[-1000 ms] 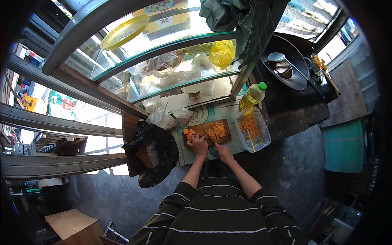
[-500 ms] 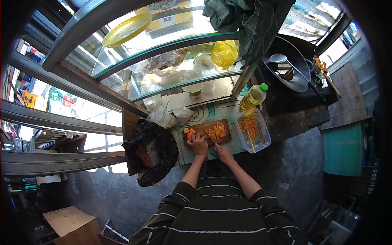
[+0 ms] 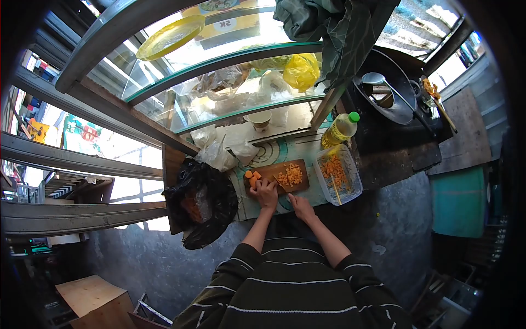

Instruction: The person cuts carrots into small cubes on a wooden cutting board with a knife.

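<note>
A brown wooden cutting board (image 3: 303,187) lies on the counter in front of me. Chopped carrot (image 3: 289,175) is heaped on its right part, and larger carrot chunks (image 3: 252,177) sit at its left end. My left hand (image 3: 266,194) is over the board with bent fingers pressed on a carrot piece, mostly hidden under the fingertips. At the board's near edge my right hand (image 3: 301,208) is closed round the handle of a knife (image 3: 282,186). Its thin blade points up and left between the left fingers and the chopped heap.
Right of the board stands a clear plastic tub (image 3: 354,189) with chopped orange bits and a stick-like utensil. Behind it is an oil bottle (image 3: 341,130). A black plastic bag (image 3: 222,205) lies left. A glass cabinet (image 3: 219,120) rises behind; a wok (image 3: 402,82) sits at right.
Both hands stay almost in place, with only a very slight shift of the left fingers over the carrot. The whole view has moved a little.
</note>
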The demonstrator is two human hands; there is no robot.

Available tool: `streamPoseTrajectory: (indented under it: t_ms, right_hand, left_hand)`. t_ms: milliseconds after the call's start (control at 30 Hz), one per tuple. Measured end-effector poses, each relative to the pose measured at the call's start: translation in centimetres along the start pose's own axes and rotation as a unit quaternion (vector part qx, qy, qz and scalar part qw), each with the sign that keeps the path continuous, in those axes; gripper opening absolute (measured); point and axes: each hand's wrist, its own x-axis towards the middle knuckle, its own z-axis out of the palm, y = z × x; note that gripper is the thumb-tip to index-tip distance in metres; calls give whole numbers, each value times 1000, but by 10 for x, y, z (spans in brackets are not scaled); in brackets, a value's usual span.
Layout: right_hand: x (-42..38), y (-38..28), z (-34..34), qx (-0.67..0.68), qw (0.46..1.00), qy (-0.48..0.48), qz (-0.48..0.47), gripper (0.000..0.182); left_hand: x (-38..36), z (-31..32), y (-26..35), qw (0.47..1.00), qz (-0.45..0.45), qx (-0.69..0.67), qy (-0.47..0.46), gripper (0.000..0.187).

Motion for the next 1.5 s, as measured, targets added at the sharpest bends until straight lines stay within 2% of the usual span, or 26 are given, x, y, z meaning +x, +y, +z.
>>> streamPoseTrajectory:
  t_ms: [100,167,300,800,900,1067,1500]
  right_hand:
    - [8,8,7,-8,999,21,-30,60]
    - [6,6,3,33,999,-14,4,60]
    - [-1,14,4,76,997,-12,21,59]
    - [-2,8,-17,-13,999,-40,0,63]
    - [0,7,-19,-19,999,-47,-3,63]
    - [0,-4,-29,-40,995,-91,22,58]
    - [-2,0,-17,-10,999,-44,-20,62]
  left_hand:
    - [1,-1,1,1000,6,-11,8,9]
    - [0,0,1,1000,-6,-14,-5,9]
    - [-3,0,2,1000,-9,-14,7,10]
    - [-3,-3,8,1000,-28,-13,8,10]
    - [-4,0,5,1000,-4,3,26,7]
    - [-4,3,5,1000,-13,-14,11,9]
    - [-1,-4,4,1000,18,-11,18,7]
